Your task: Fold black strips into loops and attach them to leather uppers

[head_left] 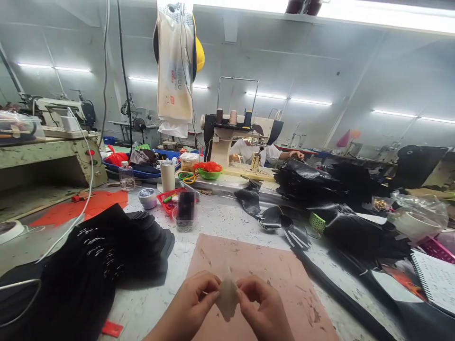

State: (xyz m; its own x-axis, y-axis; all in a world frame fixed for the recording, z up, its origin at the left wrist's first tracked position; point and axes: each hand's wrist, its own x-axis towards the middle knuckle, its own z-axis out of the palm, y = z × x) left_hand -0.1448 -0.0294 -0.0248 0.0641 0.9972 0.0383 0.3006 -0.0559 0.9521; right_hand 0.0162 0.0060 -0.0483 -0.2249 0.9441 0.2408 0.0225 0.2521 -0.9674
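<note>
Both hands meet low in the middle of the view over a pinkish-brown mat (249, 265). My left hand (190, 308) and my right hand (265, 308) pinch a small pale, translucent scrap (227, 296) between their fingertips, one on each side. The scrap hangs a little above the mat. To the left lies a fanned stack of black cut pieces (106, 255).
A heap of black material (337, 199) fills the right side, with a notebook (435, 279) near the edge. Behind stand a clear bottle (126, 176), a white cup (167, 175), a red basket (170, 198), a green bowl (210, 173) and a sewing machine (234, 137). A co-worker (270, 152) sits beyond it.
</note>
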